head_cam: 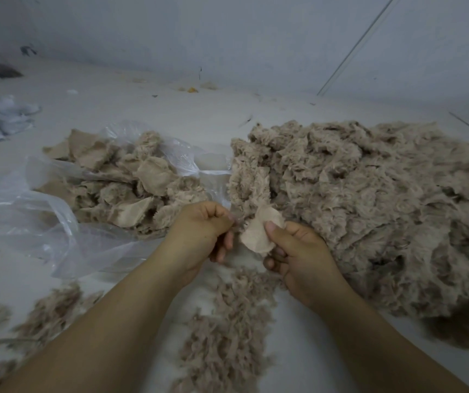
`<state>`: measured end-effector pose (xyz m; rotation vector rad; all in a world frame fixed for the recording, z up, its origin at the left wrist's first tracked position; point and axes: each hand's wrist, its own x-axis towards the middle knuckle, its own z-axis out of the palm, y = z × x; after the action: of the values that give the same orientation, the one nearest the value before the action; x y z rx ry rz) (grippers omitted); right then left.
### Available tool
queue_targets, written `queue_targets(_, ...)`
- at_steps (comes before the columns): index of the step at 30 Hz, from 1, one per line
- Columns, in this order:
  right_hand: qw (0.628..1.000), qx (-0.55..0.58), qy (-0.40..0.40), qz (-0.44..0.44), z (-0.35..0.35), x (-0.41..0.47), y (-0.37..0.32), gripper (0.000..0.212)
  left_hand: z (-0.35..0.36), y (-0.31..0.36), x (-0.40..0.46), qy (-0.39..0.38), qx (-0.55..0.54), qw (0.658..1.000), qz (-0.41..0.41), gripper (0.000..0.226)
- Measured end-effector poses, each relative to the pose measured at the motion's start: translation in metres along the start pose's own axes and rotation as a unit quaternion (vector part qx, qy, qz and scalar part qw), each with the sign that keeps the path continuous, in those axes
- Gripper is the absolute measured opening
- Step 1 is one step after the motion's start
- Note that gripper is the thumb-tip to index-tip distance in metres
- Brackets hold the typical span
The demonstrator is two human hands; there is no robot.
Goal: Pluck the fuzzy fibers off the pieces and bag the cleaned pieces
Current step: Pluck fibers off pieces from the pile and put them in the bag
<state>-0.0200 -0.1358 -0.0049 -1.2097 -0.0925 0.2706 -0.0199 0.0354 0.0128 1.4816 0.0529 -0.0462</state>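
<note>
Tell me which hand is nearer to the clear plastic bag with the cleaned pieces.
Left. The left hand is just right of the clear plastic bag, close to its open edge. The right hand is farther right, beside the big fuzzy pile, holding a piece.

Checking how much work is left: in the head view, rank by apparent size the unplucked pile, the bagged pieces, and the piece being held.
1. Unplucked pile
2. Bagged pieces
3. Held piece, pinched by the right hand

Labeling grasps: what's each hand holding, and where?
Right hand pinches the beige fabric piece at its right edge; left hand pinches fuzzy fibers at its left edge.
</note>
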Motion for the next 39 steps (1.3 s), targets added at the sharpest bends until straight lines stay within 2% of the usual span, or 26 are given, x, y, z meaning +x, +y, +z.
queue_targets(2,1.000,-0.019,-0.014,-0.003,0.001,0.000,0.000,0.024,0.001,0.001,-0.002,-0.017,0.017,1.000,-0.001,0.030)
queue_targets(6,0.999,-0.046,-0.027,-0.010,-0.001,0.001,0.001,0.021,0.012,-0.001,-0.006,-0.053,0.076,0.996,0.009,0.026)
queue_targets(10,0.993,-0.102,-0.055,-0.022,-0.004,0.001,0.003,0.013,0.016,-0.001,-0.006,0.001,0.039,0.999,0.022,0.024)
queue_targets(12,0.993,-0.110,-0.044,-0.023,-0.005,0.003,0.005,0.020,0.017,0.000,-0.006,0.034,0.009,0.999,0.038,0.025)
queue_targets(15,0.995,-0.098,-0.018,-0.021,-0.007,0.004,0.006,0.023,0.006,0.006,-0.001,0.165,0.005,0.981,0.107,0.030)
queue_targets(17,0.997,-0.080,-0.011,-0.013,-0.008,0.004,0.006,0.024,-0.015,0.011,0.006,0.290,0.116,0.931,0.188,0.023)
queue_targets(19,0.997,-0.076,-0.009,-0.006,-0.009,0.004,0.007,0.026,-0.040,0.011,0.013,0.367,0.306,0.852,0.214,0.020)
queue_targets(20,0.997,-0.080,-0.007,-0.003,-0.008,0.004,0.007,0.028,-0.051,0.010,0.016,0.375,0.415,0.806,0.193,0.015)
queue_targets(22,0.996,-0.089,-0.006,0.000,-0.008,0.004,0.007,0.027,-0.059,0.009,0.019,0.333,0.585,0.731,0.113,0.008)
queue_targets(24,0.996,-0.088,-0.008,0.003,-0.007,0.004,0.007,0.021,-0.056,0.009,0.018,0.282,0.656,0.697,0.063,0.012)
queue_targets(25,0.996,-0.083,-0.009,0.003,-0.007,0.003,0.006,0.020,-0.053,0.010,0.016,0.275,0.670,0.687,0.067,0.010)
queue_targets(27,0.997,-0.075,-0.009,0.005,-0.007,0.003,0.007,0.023,-0.043,0.014,0.012,0.280,0.676,0.672,0.112,0.004)
queue_targets(28,0.997,-0.074,-0.007,0.006,-0.007,0.003,0.006,0.026,-0.037,0.016,0.009,0.285,0.674,0.668,0.140,0.010)
queue_targets(30,0.997,-0.072,-0.003,0.007,-0.006,0.003,0.006,0.028,-0.020,0.021,0.002,0.281,0.654,0.671,0.210,0.010)
queue_targets(32,0.998,-0.070,-0.001,0.007,-0.005,0.002,0.005,0.031,-0.003,0.015,-0.003,0.225,0.637,0.689,0.262,0.008)
queue_targets(36,0.997,-0.070,0.003,0.011,-0.003,0.003,0.005,0.035,0.014,-0.002,0.001,0.043,0.558,0.797,0.229,0.028)
queue_targets(39,0.998,-0.057,-0.001,0.012,-0.002,0.002,0.004,0.036,0.017,-0.005,0.010,0.007,0.477,0.847,0.235,0.050)
